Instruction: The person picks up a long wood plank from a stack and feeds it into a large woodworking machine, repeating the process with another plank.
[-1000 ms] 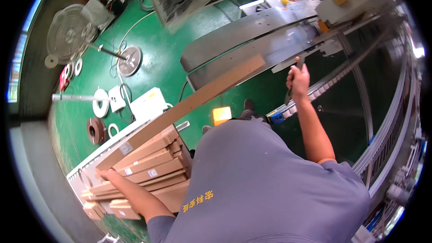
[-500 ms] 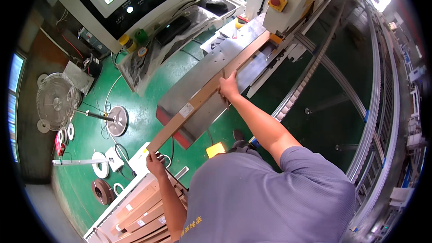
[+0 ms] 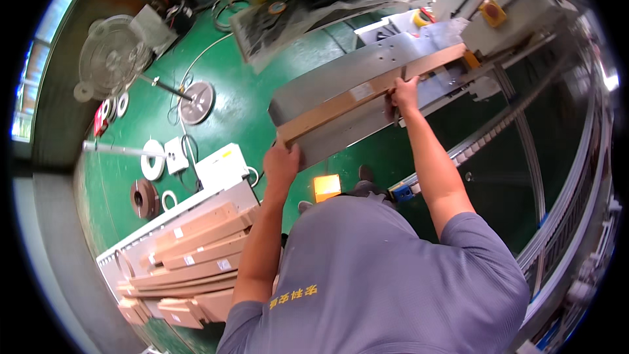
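A long, narrow brown wooden board [image 3: 334,110] with a pale label lies slanting over a grey metal work plate [image 3: 314,88]. My left hand [image 3: 282,162] is closed on the board's near left end. Farther along, my right hand [image 3: 405,95] grips the board near its far end, fingers curled over the edge. Something dark and narrow shows beside the right fingers; I cannot make out what it is. Beyond that hand, a lighter wooden strip [image 3: 436,59] carries on in line, up to an orange part [image 3: 470,60] of the machine.
Several brown boards [image 3: 196,249] lie stacked at lower left, beside a white box [image 3: 221,167]. A standing fan [image 3: 113,56] is at far left, near rolls of edging [image 3: 144,198]. A yellow pedal-like box [image 3: 326,187] sits by my feet. A roller conveyor [image 3: 557,203] curves along the right.
The board has slid forward along the plate, its near end now over it. My left hand moved up and forward with it. The view has turned, shifting the plate rightward.
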A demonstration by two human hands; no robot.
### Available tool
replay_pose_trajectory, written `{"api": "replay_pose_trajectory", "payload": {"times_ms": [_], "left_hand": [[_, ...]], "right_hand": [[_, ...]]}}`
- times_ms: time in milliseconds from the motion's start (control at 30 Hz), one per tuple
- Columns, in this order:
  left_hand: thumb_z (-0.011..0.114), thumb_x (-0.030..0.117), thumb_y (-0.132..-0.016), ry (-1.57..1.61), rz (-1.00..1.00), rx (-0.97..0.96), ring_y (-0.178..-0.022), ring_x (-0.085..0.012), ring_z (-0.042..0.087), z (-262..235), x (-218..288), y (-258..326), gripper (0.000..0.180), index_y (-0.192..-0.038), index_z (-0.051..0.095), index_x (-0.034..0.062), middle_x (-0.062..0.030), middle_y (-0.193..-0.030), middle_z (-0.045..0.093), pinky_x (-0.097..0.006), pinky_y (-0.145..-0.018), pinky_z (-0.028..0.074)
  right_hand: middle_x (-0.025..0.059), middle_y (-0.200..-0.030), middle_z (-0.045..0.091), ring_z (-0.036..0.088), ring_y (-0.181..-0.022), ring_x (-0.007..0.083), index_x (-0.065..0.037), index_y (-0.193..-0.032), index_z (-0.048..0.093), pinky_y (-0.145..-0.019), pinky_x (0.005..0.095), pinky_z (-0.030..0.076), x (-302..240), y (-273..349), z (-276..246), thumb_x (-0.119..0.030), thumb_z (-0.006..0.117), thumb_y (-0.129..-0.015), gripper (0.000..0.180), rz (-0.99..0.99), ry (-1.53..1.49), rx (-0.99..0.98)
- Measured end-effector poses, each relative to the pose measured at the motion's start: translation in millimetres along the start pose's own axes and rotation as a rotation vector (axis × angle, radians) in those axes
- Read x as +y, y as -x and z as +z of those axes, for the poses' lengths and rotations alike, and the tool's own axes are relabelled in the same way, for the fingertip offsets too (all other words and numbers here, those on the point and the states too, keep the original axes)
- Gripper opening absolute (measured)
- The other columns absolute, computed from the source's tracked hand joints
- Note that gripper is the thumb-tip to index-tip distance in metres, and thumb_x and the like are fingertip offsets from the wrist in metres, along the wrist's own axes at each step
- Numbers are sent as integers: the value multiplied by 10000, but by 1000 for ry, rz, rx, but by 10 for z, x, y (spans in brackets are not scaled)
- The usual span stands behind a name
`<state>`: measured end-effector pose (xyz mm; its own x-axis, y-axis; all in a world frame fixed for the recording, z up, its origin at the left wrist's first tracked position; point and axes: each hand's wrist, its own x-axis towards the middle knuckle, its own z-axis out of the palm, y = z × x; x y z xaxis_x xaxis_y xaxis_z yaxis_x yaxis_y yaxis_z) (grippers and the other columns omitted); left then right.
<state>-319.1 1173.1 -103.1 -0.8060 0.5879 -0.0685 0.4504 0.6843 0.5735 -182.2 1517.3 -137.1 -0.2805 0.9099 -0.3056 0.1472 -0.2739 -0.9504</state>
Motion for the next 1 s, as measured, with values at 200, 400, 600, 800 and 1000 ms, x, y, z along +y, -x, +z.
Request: {"api": "replay_pose_trajectory", "payload": {"times_ms": [200,400,600,800,1000], "left_hand": [[599,261,-838,187,106,-102,-737,-380,647,-50,150,47,343,-1123,620,72,-178,-803,673,-463,-665,509],[645,66,-819,288,-1,130,-825,-291,662,-31,-604,808,256,-1073,663,39,-153,-919,677,-371,-737,522],[663,60,-747,-109,-198,174,-1146,-364,523,-261,-2075,1711,386,-1131,625,38,-165,-1189,596,-438,-971,440],[660,89,-730,-368,-251,51,-1185,-327,485,-414,-2364,1786,422,-1149,614,64,-125,-1238,559,-446,-986,420],[727,158,-676,-427,-147,-8,-1126,-293,523,-481,-2315,1651,454,-1117,630,106,-87,-1115,603,-480,-988,378]], "right_hand": [[107,-638,541,499,-433,174,-16,-1129,266,-351,315,385,123,-188,-42,-147,560,-841,432,-70,80,-57],[86,-649,532,444,-413,134,-84,-1033,311,-332,288,344,191,-204,-162,-140,533,-880,276,-31,44,-140],[127,-696,565,433,-416,151,-58,-1051,324,-353,300,339,103,-176,-139,-124,523,-868,279,-37,40,-135],[129,-695,572,439,-420,150,-42,-1054,338,-359,297,345,97,-181,-143,-111,517,-871,265,-47,34,-148],[120,-684,573,452,-423,143,-36,-1015,355,-358,299,360,94,-92,-97,-107,513,-876,222,-56,33,-171]]}}
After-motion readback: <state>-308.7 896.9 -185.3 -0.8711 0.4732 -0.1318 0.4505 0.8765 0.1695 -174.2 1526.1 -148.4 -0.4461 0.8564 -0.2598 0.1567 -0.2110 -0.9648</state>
